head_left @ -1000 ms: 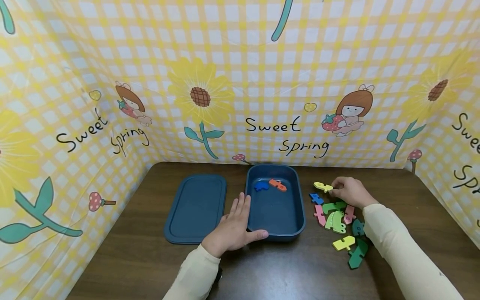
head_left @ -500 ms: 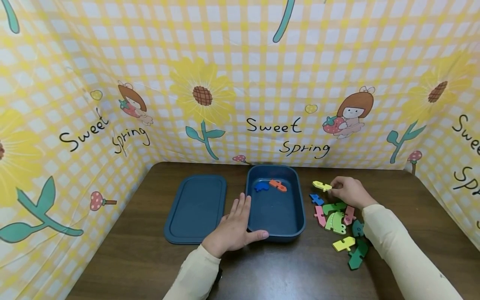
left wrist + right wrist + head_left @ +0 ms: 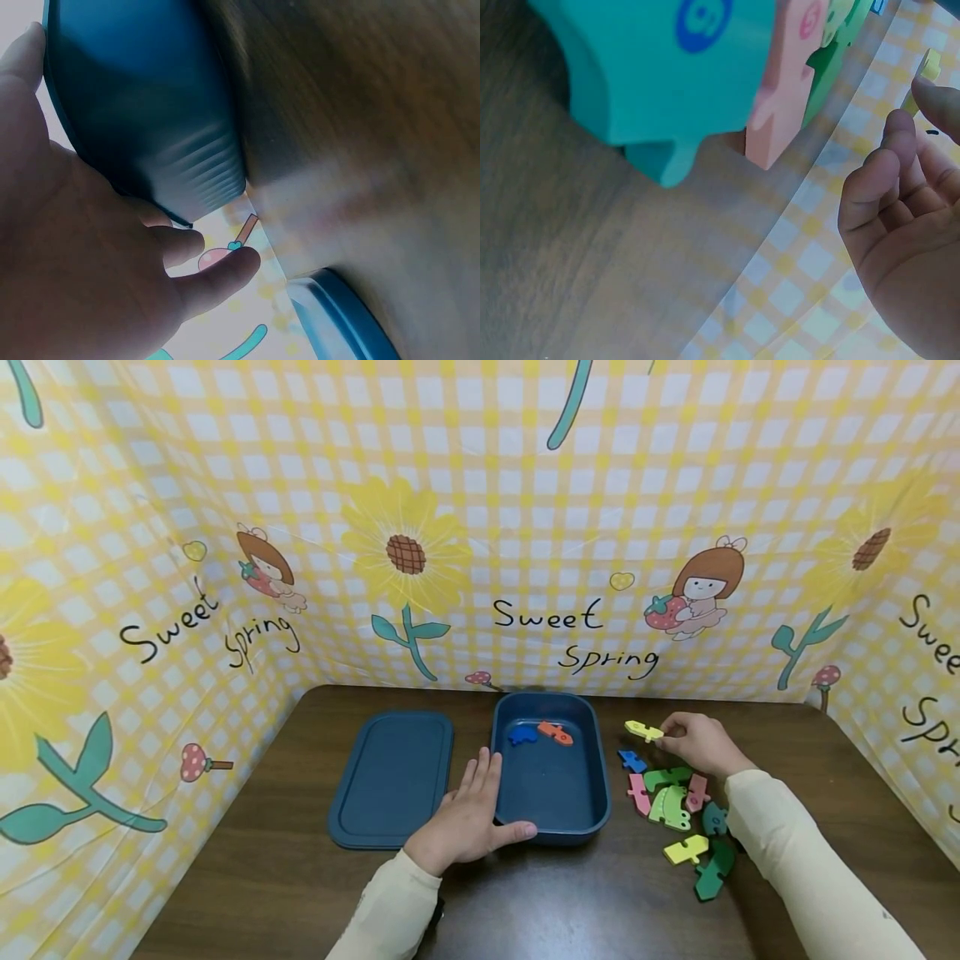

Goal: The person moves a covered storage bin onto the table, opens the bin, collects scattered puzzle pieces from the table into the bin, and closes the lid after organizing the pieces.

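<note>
Right hand (image 3: 702, 744) pinches flat yellow notched piece (image 3: 641, 731): seemingly a pickup, needing leftward lift next. Straight-fingered left hand (image 3: 467, 820) touches blue rectangular box (image 3: 555, 789).

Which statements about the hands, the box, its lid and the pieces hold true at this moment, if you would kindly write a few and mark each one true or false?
1. The right hand pinches a yellow piece. True.
2. The lid covers the box. False: the lid lies on the table, to the left of the box.
3. A blue piece and an orange piece lie inside the box. True.
4. The left hand holds the orange piece. False: the left hand touches the box.
5. The light-green piece with eyes lies outside the box, on its right. True.
</note>
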`<state>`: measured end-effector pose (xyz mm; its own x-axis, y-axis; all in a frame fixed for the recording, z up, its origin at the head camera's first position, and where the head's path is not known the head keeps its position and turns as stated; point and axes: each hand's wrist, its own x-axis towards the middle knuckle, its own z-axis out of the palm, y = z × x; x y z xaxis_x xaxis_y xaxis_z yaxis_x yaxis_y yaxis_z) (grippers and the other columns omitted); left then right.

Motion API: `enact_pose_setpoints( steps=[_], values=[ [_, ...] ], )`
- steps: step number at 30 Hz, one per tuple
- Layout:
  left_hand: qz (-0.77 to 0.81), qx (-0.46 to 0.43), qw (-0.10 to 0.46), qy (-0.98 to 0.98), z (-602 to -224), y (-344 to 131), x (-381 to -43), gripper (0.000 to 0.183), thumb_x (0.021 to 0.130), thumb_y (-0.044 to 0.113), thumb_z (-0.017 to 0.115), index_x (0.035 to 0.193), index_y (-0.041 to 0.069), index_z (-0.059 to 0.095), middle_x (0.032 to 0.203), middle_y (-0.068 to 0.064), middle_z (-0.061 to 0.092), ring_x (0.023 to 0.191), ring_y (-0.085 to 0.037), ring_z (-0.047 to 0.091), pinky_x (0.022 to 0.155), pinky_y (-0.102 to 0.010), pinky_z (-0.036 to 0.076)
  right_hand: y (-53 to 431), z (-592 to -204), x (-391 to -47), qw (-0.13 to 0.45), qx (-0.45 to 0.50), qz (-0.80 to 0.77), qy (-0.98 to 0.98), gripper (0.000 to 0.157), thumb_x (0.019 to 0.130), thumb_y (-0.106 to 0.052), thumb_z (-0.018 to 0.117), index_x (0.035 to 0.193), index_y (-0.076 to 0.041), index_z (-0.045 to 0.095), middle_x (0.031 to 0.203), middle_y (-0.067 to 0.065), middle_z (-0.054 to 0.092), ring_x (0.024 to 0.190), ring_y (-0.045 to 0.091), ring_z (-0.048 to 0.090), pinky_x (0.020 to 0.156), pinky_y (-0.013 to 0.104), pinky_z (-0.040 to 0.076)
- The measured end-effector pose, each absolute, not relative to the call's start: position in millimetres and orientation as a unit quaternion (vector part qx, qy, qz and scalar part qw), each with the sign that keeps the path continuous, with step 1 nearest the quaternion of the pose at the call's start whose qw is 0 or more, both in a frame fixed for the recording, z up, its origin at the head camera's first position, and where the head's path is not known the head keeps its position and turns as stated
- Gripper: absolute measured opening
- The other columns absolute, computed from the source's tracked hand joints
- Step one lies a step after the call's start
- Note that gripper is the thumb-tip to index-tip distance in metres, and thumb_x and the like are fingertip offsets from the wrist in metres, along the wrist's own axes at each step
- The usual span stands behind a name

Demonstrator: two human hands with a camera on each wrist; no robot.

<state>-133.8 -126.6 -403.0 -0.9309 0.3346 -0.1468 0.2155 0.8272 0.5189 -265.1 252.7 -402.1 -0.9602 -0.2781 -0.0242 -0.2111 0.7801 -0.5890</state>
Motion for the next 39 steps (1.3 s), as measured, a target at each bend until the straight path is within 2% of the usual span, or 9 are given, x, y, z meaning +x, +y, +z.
enact_pose_setpoints(
  steps=[39],
  values=[
    [0.257, 0.141, 0.120, 0.948, -404.0, -126.2, -133.0, 0.111, 0.091, 0.068, 0.060, 0.163, 0.008, 0.001, 0.168, -0.013, -0.007, 0.153, -0.034, -0.002, 0.112, -0.067, 0.018, 247.5, -394.5, -263.8, 0.038, -0.149, -0.300, 0.941, 0.024, 0.098, -0.022, 0.069, 0.109, -0.001, 0.066, 0.092, 0.008, 0.066, 0.079, 0.024, 0.058, 0.068, 0.039, 0.048]
  ],
)
